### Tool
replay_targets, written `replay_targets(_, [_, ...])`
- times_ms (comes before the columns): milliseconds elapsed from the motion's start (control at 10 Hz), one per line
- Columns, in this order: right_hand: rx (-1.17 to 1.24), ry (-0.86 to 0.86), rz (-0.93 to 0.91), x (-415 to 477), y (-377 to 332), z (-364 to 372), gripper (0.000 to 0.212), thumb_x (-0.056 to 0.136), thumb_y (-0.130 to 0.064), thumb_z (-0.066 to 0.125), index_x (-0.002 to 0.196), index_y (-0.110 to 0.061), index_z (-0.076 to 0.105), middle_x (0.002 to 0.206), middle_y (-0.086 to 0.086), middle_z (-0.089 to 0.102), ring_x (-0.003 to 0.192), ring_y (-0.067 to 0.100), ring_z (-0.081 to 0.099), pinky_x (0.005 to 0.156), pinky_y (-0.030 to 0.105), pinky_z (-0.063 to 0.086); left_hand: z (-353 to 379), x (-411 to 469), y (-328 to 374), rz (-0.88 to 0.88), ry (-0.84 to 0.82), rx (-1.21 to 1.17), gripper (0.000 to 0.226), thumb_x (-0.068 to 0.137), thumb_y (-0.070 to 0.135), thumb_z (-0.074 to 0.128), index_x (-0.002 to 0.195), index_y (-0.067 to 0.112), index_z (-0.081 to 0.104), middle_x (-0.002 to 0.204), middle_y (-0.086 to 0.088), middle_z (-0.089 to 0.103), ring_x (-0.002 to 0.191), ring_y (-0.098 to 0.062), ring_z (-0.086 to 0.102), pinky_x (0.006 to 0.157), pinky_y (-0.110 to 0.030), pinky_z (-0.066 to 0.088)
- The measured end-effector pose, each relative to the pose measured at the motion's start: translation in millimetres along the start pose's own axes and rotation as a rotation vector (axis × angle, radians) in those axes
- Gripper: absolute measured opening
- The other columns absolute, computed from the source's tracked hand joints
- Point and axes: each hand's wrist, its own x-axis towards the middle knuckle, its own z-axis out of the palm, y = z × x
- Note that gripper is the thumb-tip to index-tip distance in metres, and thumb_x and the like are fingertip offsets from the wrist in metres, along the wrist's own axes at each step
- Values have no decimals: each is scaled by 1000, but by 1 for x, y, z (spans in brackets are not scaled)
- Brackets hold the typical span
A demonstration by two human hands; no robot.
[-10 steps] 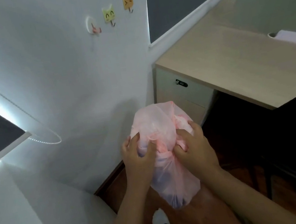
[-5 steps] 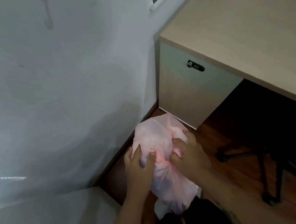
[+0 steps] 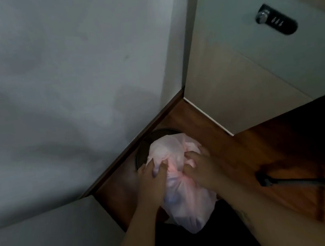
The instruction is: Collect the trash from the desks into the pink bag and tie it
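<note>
The person is bending lower than a moment ago, so the floor and a dark bin (image 3: 155,136) are coming into view; tying looks nearly finished. Left hand (image 3: 151,180) and right hand (image 3: 201,167) are clamping the pink bag (image 3: 181,196) at its gathered neck, bin just beyond the fingers.
</note>
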Motion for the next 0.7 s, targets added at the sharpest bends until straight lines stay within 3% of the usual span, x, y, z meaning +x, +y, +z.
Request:
replay_targets(100, [60,-82,-12,32,8,21,49,88,-39,57,136,-32,50,153,2,27,123,22,48,76,20,42,9,31,-23,-59,57,-8,78,74,74,46,115,10,64,123,-18,58,109,-32,60,97,-49,50])
replay_targets(200, [78,-94,-61,53,7,31,45,88,-31,59,132,-24,56,146,2,38,121,20,48,80,22,46,9,52,-32,-110,17,-37,74,84,69,46,135,17,57,144,-13,46,127,-32,50,110,-46,39])
replay_targets(300, [51,-116,-45,61,0,29,42,91,-36,48,121,-12,65,133,9,56,122,26,51,98,28,40,7,65,-27,-92,-9,-45,72,88,67,43,145,22,47,155,-7,36,140,-27,38,115,-43,30])
replay_targets(400, [106,-21,24,64,0,21,44,87,-44,50,115,-14,65,117,10,66,104,28,61,85,28,44,4,68,-20,-22,16,-42,56,96,50,51,142,20,50,151,-5,44,139,-25,40,113,-35,30])
replay_targets(500, [129,-3,19,53,-7,7,40,89,-28,59,125,-11,61,118,12,65,103,27,62,84,32,49,-8,53,-6,65,6,-14,56,89,52,58,135,21,57,140,-3,56,129,-23,52,109,-40,41])
replay_targets(600, [93,47,-77,29,-25,-14,45,82,-32,58,122,-13,62,115,14,67,107,33,63,87,42,52,-28,31,11,136,-18,8,55,88,49,60,135,21,57,134,3,58,125,-19,54,102,-30,42])
replay_targets(700, [82,70,-37,-4,-51,-41,45,88,-21,59,131,-8,57,131,16,58,119,33,54,97,35,44,-57,0,39,220,13,89,62,85,51,59,139,21,54,140,0,57,130,-20,52,106,-33,42])
